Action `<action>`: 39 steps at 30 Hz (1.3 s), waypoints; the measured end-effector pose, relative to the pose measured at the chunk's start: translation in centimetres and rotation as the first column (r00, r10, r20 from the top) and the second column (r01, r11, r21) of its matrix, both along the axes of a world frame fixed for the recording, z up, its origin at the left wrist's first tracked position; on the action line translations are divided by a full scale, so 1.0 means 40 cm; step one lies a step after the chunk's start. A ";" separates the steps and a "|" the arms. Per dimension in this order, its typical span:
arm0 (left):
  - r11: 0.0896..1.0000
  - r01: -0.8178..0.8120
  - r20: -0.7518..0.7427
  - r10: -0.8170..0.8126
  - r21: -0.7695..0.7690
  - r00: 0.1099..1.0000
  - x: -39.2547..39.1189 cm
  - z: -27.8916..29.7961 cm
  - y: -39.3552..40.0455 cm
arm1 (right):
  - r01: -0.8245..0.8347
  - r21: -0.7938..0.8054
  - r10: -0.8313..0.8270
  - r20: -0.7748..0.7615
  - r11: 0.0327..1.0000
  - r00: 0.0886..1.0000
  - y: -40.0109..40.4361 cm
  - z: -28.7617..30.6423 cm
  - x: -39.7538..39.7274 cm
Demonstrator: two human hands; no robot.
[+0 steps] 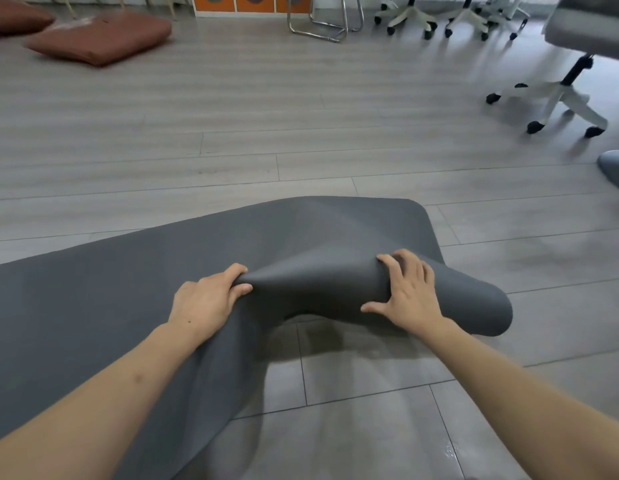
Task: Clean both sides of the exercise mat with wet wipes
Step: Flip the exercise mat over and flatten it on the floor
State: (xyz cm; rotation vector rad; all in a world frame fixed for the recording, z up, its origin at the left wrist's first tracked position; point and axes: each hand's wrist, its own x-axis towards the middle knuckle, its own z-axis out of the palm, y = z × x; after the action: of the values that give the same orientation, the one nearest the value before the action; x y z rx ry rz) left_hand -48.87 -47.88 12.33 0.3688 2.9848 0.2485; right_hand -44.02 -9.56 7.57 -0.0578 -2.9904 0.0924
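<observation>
The left hand (205,301) is pinching a raised fold of the mat (93,296), fingers curled over the top of the fold and thumb pressing in from the near side; this grip is closed on the mat. The right hand (403,296) is lying across the same raised fold toward 3 o'clock of the left hand, fingers curving over the far side and thumb spreading out along the near side, so this grip is also holding the mat. Between the two hands the dark grey mat is lifting off the floor (301,109) in a hump. Past the right hand, the near corner of the mat is folding over and hanging out toward 4 o'clock, casting a shadow on the floor below. The remainder of the mat is lying flat on the floor, stretching toward 9 o'clock and off the left edge, with its far rounded corner showing at about 1 o'clock of the hands.

Two brown cushions (100,36) are lying on the floor at 11 o'clock, well apart from the mat. Office chairs (564,95) on white wheeled bases are standing at 1 to 2 o'clock. An orange cabinet (249,3) is sitting at 12 o'clock along the far wall.
</observation>
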 end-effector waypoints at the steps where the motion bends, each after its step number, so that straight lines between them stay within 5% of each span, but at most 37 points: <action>1: 1.000 0.005 0.018 -0.005 -0.010 1.000 0.005 -0.004 0.007 | 0.055 0.010 -0.055 0.022 0.998 0.998 -0.003 -0.014 0.006; 4: 1.000 -0.026 0.065 0.027 -0.007 0.998 0.019 -0.017 0.013 | 0.094 -0.017 -0.092 0.083 0.995 0.992 -0.015 -0.018 -0.007; 11: 0.999 0.001 0.109 -0.005 0.034 0.994 0.027 -0.024 0.039 | -0.138 -0.185 0.147 0.040 0.973 0.988 0.111 0.186 -0.093; 14: 0.999 0.026 0.089 -0.029 0.037 0.996 0.033 -0.032 0.047 | -0.300 -0.152 0.326 0.195 0.942 0.925 0.160 0.311 -0.159; 17: 0.997 0.076 0.053 -0.076 0.002 0.996 0.042 -0.039 0.043 | -0.311 -0.119 0.332 0.379 0.943 0.864 0.165 0.344 -0.170; 23: 0.963 0.162 0.188 -0.121 -0.216 0.975 0.142 -0.109 0.092 | -0.139 -0.144 0.190 0.455 0.980 0.870 0.218 0.102 0.015; 32: 0.990 0.054 0.393 0.003 -0.134 0.920 0.317 -0.302 0.191 | 0.006 -0.109 0.062 0.611 0.994 0.789 0.179 -0.167 0.259; 39: 0.984 0.090 0.410 -0.020 -0.152 0.912 0.340 -0.391 0.209 | 0.127 -0.049 -0.117 0.167 0.991 0.979 0.211 -0.217 0.247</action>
State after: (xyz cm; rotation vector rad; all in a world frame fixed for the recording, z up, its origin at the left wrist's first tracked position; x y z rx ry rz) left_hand -35.25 -39.53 -3.32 0.3342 2.5551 0.0552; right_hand -34.15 -1.11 -1.11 -0.2687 -3.1386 0.1713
